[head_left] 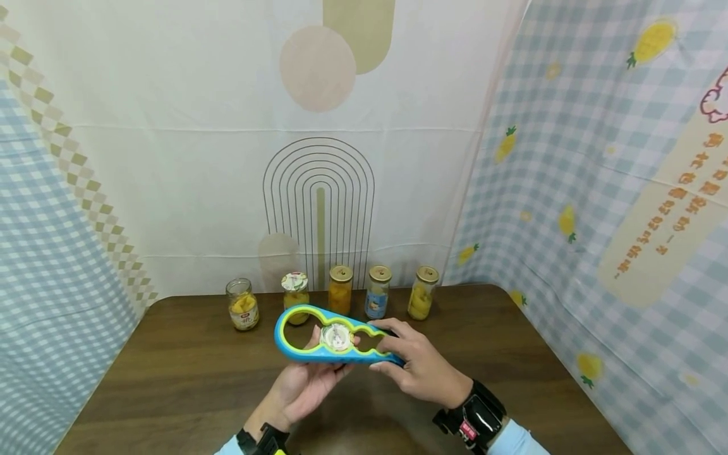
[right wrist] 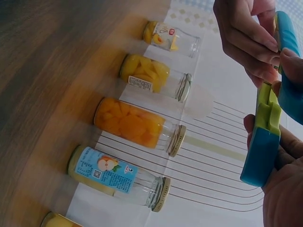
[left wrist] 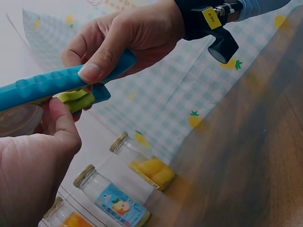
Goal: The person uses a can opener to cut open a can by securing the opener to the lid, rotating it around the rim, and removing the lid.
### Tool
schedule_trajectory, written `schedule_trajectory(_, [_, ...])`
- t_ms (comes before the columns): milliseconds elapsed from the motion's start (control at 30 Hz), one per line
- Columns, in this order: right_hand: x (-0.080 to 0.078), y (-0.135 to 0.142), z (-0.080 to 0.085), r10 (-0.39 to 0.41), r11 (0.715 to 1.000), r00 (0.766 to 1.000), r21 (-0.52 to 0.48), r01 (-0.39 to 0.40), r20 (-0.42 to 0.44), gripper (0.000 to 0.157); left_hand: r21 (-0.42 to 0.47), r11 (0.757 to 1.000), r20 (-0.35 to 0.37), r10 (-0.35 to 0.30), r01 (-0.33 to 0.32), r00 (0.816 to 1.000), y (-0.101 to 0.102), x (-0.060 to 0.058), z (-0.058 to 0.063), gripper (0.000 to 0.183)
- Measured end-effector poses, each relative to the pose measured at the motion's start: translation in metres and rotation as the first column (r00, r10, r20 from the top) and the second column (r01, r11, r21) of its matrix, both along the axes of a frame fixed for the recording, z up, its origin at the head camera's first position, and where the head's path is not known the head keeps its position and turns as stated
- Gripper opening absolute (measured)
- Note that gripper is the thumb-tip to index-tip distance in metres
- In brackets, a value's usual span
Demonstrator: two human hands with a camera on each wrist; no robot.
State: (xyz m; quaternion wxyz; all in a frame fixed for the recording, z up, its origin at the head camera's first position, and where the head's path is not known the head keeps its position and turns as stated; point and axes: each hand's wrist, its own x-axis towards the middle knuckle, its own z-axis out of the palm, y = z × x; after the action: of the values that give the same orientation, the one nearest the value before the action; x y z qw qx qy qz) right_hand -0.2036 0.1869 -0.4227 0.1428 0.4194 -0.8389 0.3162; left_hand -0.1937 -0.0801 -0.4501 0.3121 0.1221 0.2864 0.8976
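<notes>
A blue and lime-green jar opener [head_left: 355, 357] with several round holes is held up over the table. My right hand [head_left: 418, 363] grips its narrow end, thumb below and fingers above. In its middle hole sits a white patterned jar lid [head_left: 337, 337]. My left hand [head_left: 307, 385], palm up beneath the opener, pinches this lid, with fingertips showing through the neighbouring holes. From the left wrist view, the pale underside of the lid [left wrist: 21, 119] shows beside the left hand. At the far left of the row stands a lidless jar [head_left: 243, 304] of yellow fruit.
Along the table's back edge stand more fruit jars: one with a white patterned lid [head_left: 295, 284], then gold-lidded jars of orange fruit [head_left: 340, 294], with a blue label [head_left: 376, 303] and of pale yellow fruit [head_left: 421, 300]. Cloth curtains [head_left: 170, 189] hang behind and at both sides.
</notes>
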Motion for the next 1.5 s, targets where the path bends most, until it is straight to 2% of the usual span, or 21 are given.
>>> schedule_trajectory(233, [0.0,0.0,-0.001,0.009,1.0,1.0,-0.002,-0.009,-0.007,0.01,0.009,1.0,0.028,0.006,-0.006,1.0,0.001,0.001,-0.002,0.08])
schedule_trajectory(433, [0.0,0.002,0.0,0.017,1.0,0.999,-0.02,-0.016,0.037,0.01,0.007,1.0,0.014,0.014,-0.014,1.0,0.002,0.0,-0.003,0.076])
schedule_trajectory(567, [-0.001,0.005,0.001,0.012,1.0,0.999,-0.029,-0.011,0.049,0.009,-0.05,0.998,-0.003,0.035,-0.036,0.999,0.004,-0.001,-0.002,0.071])
schedule_trajectory(667, [-0.002,0.006,0.002,0.002,0.999,1.0,-0.036,-0.001,0.022,0.009,-0.115,0.99,-0.016,0.075,-0.076,0.997,0.005,-0.002,-0.002,0.072])
schedule_trajectory(767, [-0.003,0.006,0.003,-0.017,0.999,1.0,-0.046,0.018,0.014,0.012,-0.182,0.975,-0.046,0.123,-0.129,0.991,0.006,-0.003,-0.004,0.067])
schedule_trajectory(900, [-0.004,0.007,0.003,-0.038,0.998,0.999,-0.054,0.039,0.01,0.013,-0.261,0.941,-0.084,0.2,-0.215,0.976,0.008,-0.004,-0.005,0.049])
schedule_trajectory(1067, [-0.005,0.009,0.001,-0.045,0.996,0.999,-0.074,0.044,-0.013,0.013,-0.326,0.888,-0.164,0.284,-0.323,0.945,0.007,-0.001,-0.006,0.025])
schedule_trajectory(1200, [-0.007,0.01,-0.001,-0.058,0.994,0.997,-0.096,0.053,-0.047,0.012,-0.373,0.844,-0.236,0.317,-0.386,0.919,0.005,0.002,-0.006,0.021])
schedule_trajectory(1267, [-0.009,0.01,-0.002,-0.075,0.992,0.995,-0.11,0.068,-0.063,0.012,-0.419,0.805,-0.263,0.336,-0.42,0.905,0.004,0.004,-0.006,0.02])
schedule_trajectory(1300, [-0.01,0.011,-0.002,-0.084,0.99,0.994,-0.117,0.075,-0.071,0.012,-0.45,0.775,-0.284,0.346,-0.443,0.894,0.003,0.004,-0.005,0.02])
schedule_trajectory(1333, [-0.01,0.011,-0.003,-0.094,0.989,0.993,-0.124,0.084,-0.077,0.013,-0.488,0.733,-0.325,0.352,-0.475,0.878,0.003,0.005,-0.006,0.021])
schedule_trajectory(1367, [-0.011,0.012,-0.003,-0.104,0.987,0.991,-0.13,0.093,-0.081,0.013,-0.53,0.678,-0.382,0.345,-0.509,0.857,0.003,0.006,-0.006,0.026])
schedule_trajectory(1400, [-0.011,0.012,-0.003,-0.11,0.986,0.99,-0.136,0.098,-0.083,0.014,-0.572,0.611,-0.449,0.326,-0.548,0.832,0.002,0.007,-0.006,0.031])
schedule_trajectory(1433, [-0.012,0.013,-0.003,-0.117,0.985,0.99,-0.141,0.104,-0.084,0.014,-0.599,0.537,-0.525,0.296,-0.594,0.798,0.002,0.008,-0.006,0.035])
schedule_trajectory(1500, [-0.012,0.013,-0.003,-0.128,0.983,0.988,-0.145,0.114,-0.087,0.015,-0.613,0.381,-0.67,0.212,-0.692,0.711,0.0,0.011,-0.005,0.042])
